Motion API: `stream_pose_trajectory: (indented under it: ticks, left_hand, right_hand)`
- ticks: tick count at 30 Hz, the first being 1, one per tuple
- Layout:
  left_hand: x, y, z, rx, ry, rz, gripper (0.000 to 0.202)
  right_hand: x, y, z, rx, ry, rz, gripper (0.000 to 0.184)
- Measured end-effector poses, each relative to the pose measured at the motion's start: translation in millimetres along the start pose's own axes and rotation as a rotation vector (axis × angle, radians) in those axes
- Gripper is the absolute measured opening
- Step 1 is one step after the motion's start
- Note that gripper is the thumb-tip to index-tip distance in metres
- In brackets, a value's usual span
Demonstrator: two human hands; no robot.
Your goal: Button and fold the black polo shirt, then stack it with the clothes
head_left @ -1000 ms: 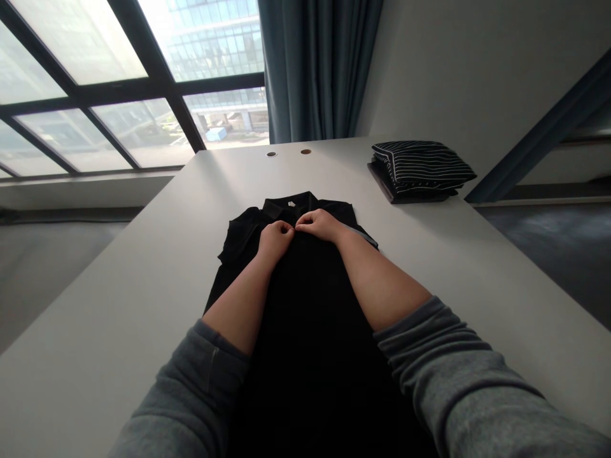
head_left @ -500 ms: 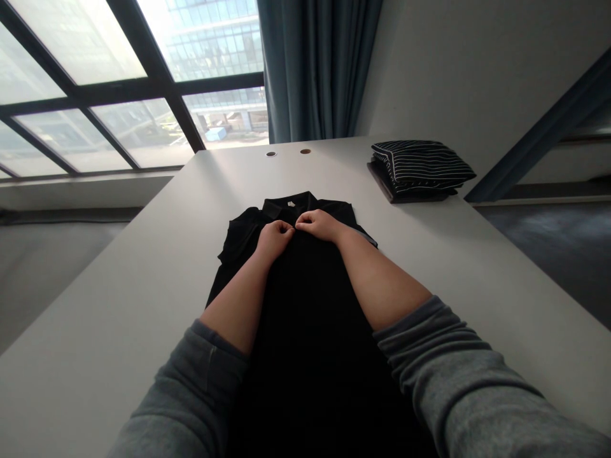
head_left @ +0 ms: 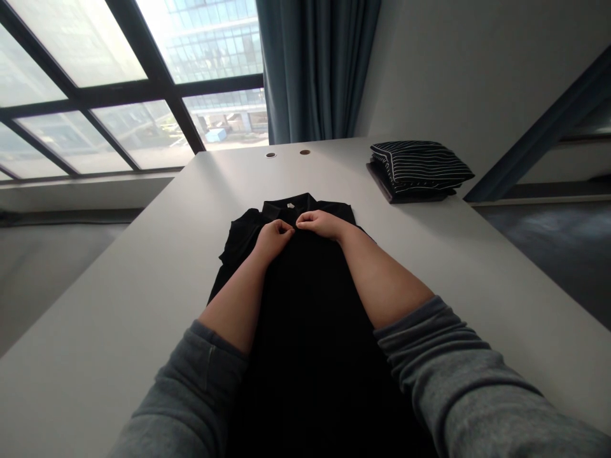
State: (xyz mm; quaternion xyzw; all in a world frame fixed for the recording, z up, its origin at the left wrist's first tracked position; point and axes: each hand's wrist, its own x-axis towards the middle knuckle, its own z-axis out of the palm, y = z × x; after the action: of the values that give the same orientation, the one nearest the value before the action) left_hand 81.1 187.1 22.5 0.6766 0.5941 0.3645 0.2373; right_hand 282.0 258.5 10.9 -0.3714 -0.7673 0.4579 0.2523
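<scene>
A black collared shirt (head_left: 305, 305) lies flat and lengthwise on the white table (head_left: 119, 286), collar at the far end. My left hand (head_left: 272, 238) and my right hand (head_left: 321, 224) meet just below the collar, fingers curled in a pinch on the shirt's front opening. Fingertips of both hands nearly touch. A small white label shows inside the collar (head_left: 289, 204). Grey sleeves are pushed up both forearms.
A folded pile of black clothes with thin white stripes (head_left: 420, 168) sits at the table's far right. Two round cable holes (head_left: 287, 153) are near the far edge. Behind stand a large window (head_left: 119, 83) and a blue curtain (head_left: 315, 70).
Both hands stay pinched at the same spot below the collar; only slight finger shifts show.
</scene>
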Motion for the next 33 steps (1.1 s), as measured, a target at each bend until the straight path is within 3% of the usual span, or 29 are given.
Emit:
stream_pose_trajectory:
  ticks: [10,14,21,28,33]
  left_hand:
    - [1,-5,1.7,-0.038,-0.025,-0.003,0.005]
    - [1,-3,2.7,0.043,-0.029,0.002,0.007]
    - [2,-8,5.3,-0.062,-0.001,-0.027,0.004]
    - [3,-13,5.1,-0.113,-0.001,-0.051,0.006]
    - [2,-10,4.2,-0.079,-0.026,0.008,0.003]
  right_hand:
    - [-3,-10,7,-0.291,0.036,-0.073,0.016]
    - [-3,-9,8,-0.313,0.033,-0.073,0.016]
    - [-2,-1,6,-0.258,0.010,-0.132,0.026]
    - [-3,-3,8,-0.309,0.078,-0.219,0.027]
    - [-3,-5,9,-0.344,0.083,-0.198,0.024]
